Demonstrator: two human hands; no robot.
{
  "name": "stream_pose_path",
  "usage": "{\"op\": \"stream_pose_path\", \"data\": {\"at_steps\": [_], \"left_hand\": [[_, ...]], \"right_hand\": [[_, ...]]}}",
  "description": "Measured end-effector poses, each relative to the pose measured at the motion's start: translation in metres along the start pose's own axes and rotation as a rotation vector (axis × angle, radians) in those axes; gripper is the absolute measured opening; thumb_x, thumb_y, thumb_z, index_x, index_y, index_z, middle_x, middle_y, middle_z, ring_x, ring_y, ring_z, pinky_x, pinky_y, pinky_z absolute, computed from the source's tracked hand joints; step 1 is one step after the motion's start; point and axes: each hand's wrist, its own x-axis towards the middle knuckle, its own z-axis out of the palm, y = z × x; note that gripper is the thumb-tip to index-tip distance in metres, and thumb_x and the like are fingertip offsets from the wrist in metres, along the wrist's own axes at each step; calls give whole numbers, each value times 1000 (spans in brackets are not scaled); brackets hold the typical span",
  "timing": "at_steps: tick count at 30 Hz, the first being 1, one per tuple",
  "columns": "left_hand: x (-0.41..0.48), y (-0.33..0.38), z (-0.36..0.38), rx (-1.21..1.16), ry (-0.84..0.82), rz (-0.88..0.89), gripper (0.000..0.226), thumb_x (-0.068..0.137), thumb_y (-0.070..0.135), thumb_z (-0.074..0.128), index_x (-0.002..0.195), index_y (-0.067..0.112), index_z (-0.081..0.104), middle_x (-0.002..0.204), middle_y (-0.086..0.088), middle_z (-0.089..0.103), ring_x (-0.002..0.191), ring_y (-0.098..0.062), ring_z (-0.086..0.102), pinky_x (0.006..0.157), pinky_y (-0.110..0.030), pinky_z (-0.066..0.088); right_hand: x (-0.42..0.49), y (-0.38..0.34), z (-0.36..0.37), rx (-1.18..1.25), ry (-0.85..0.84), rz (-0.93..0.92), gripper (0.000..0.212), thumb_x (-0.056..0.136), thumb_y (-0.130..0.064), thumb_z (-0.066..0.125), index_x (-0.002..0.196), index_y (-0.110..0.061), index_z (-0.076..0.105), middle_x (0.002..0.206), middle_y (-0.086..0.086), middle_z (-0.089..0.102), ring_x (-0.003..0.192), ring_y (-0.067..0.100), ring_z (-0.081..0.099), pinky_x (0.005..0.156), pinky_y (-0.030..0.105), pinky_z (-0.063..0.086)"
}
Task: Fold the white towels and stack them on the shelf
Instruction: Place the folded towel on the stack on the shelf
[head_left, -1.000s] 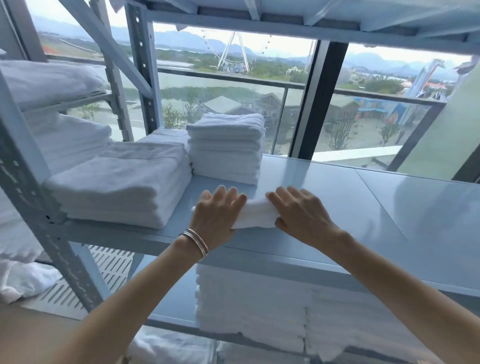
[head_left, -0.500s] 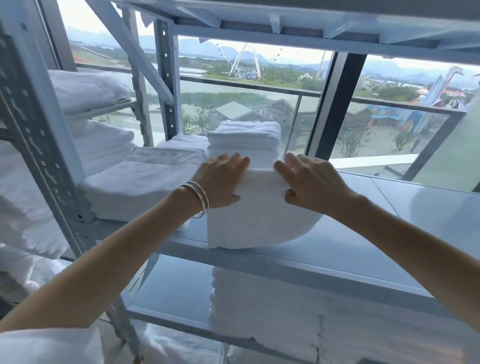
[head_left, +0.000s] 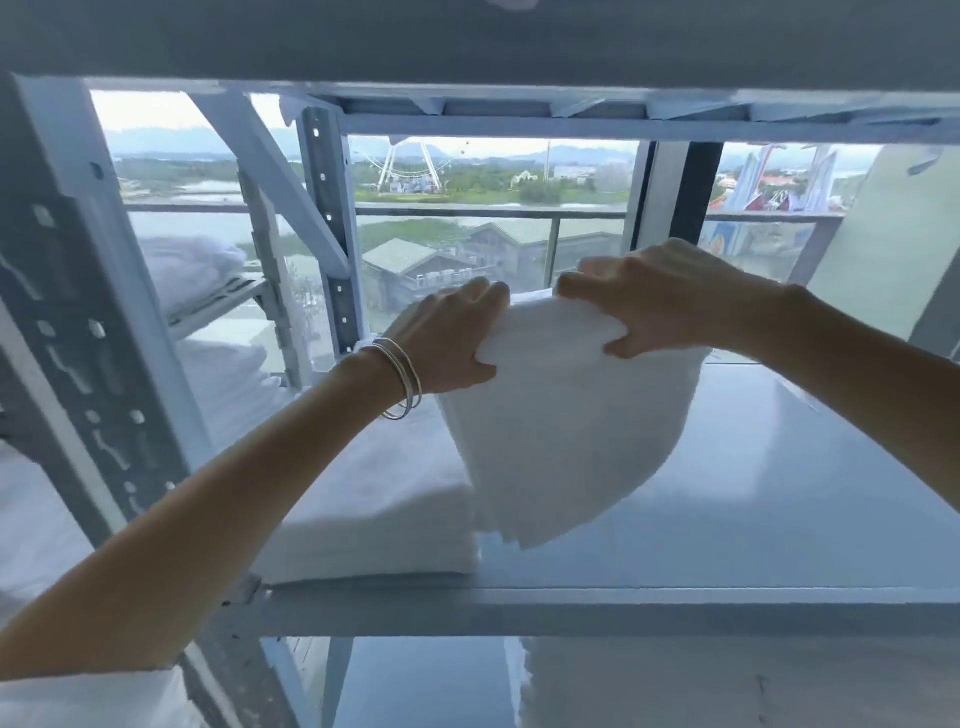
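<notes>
Both arms reach forward and upward into the shelf (head_left: 571, 605), the left forearm from the lower left corner and the right forearm from the right edge. The left hand (head_left: 447, 338) grips the upper left part of a folded white towel (head_left: 561, 426): its fingers curl over the top edge and the thumb presses on the near side. Thin bracelets (head_left: 404, 379) sit on this wrist. The right hand (head_left: 670, 301) holds the upper right part in the same way, with fingers bent over the top and the thumb under the fold. The two hands are near each other, and the thick top edge is pinched between them.

The towel hangs down from the hands over the grey shelf board. Its lower edge is rounded, and I cannot tell if it touches the board. Just beside it, on the left, a stack of towels (head_left: 374, 509) lies flat on the same board. More towels (head_left: 727, 686) lie on the level below.
</notes>
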Motion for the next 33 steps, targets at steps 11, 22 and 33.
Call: {"op": "stream_pose_path", "data": {"at_steps": [11,22,33], "left_hand": [[41,-104,-22,162,496,-152,33,75,18,61,106,6,57,101,-18,59,96,-37,51,75,-42,40],[61,-213,22,267,-148,-512,40,70,26,74,107,17,59,102,-9,62,100,-33,60,81,-38,48],[116,-270,97,385,689,-581,46,57,-13,67,94,15,60,96,-11,59,83,-32,57,65,-35,46]], "right_hand": [[105,-3,-15,-41,305,190,52,69,-16,72,113,-9,44,101,19,54,63,35,57,49,31,28],[255,-35,52,185,189,186,49,79,-26,62,123,-15,41,111,13,52,85,36,59,64,36,37],[348,-25,132,-19,731,362,34,63,-1,65,94,-11,55,83,10,59,65,26,58,54,31,44]]}}
